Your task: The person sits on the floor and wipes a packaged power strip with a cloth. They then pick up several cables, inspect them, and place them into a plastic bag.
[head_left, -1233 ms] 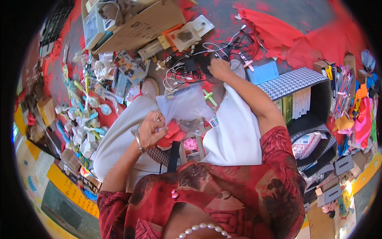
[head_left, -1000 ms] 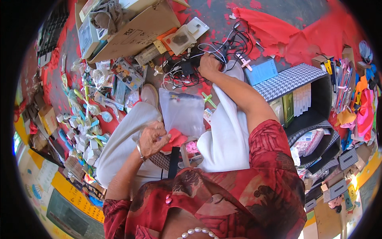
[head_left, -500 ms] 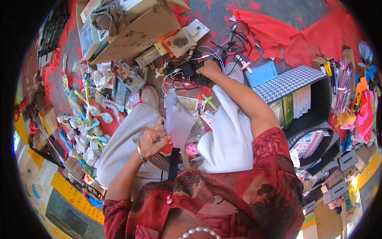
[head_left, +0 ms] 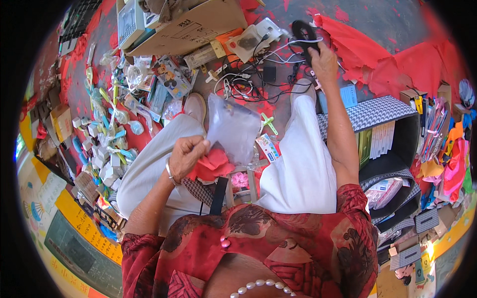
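Between finger and thumb my left hand pinches the edge of a clear plastic bag, which hangs over the gap between my legs. My right hand, stretched far forward, grips a coiled black cable lifted off the pile. A white cable runs from near that coil back into the tangle of black and white cords on the floor. A black power adapter lies among those cords. Beneath the bag is a crumpled red piece.
A cardboard box with goods stands at the far left. Many small packaged items and brushes cover the left floor. A houndstooth-patterned box holding white packs is at right, beside colourful packets. Red sheeting lies torn beyond.
My right hand has moved forward and right, raising the black cable coil out of the pile. The plastic bag has spread wider in my left hand, and the red piece below it shows.
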Motion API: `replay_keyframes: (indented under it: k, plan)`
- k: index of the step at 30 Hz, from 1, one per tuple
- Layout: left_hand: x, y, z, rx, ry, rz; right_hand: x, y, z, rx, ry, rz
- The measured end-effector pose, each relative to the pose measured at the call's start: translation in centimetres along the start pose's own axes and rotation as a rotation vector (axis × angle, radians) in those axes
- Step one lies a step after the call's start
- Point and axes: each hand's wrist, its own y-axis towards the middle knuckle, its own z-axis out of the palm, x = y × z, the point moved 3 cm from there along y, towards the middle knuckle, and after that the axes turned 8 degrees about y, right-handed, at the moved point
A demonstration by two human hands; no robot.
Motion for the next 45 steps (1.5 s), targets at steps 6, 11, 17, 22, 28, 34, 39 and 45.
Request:
replay_keyframes:
  k: [6, 11, 17, 22, 28, 34, 39, 45]
  plan:
    - [-0.7, 0.5, -0.6, -0.069, 0.033, 0.082, 0.7, 2.5, -3.9, 0.765, -0.496, 0.057]
    - [-0.4, 0.3, -0.5, 0.029, -0.197, -0.079, 0.6, 1.0, -5.9, 0.958, 0.555, 0.392]
    - [-0.5, 0.7, -0.4, 0.021, -0.356, 0.016, 0.3, 0.9, -4.4, 0.709, 1.115, 0.475]
    - [-0.4, 0.7, 0.0, 0.063, -0.413, -0.017, 0.8, 1.3, -4.7, 0.517, 1.201, 0.413]
    - [-1.0, 0.9, 0.0, 0.118, -0.501, 0.031, 1.5, 1.2, -4.5, 0.513, 1.542, 0.445]
    - [-1.0, 0.8, -0.6, 0.076, -0.528, 0.067, 5.2, -1.2, -3.4, 0.830, 1.575, 0.396]
    - [-1.1, 0.9, -0.5, 0.015, -0.533, 0.068, 9.2, -5.8, -1.1, 1.251, 1.412, 0.494]
    - [-1.6, 0.6, -0.5, 0.028, -0.423, 0.089, 11.5, -9.2, 4.6, 1.589, 1.134, 0.753]
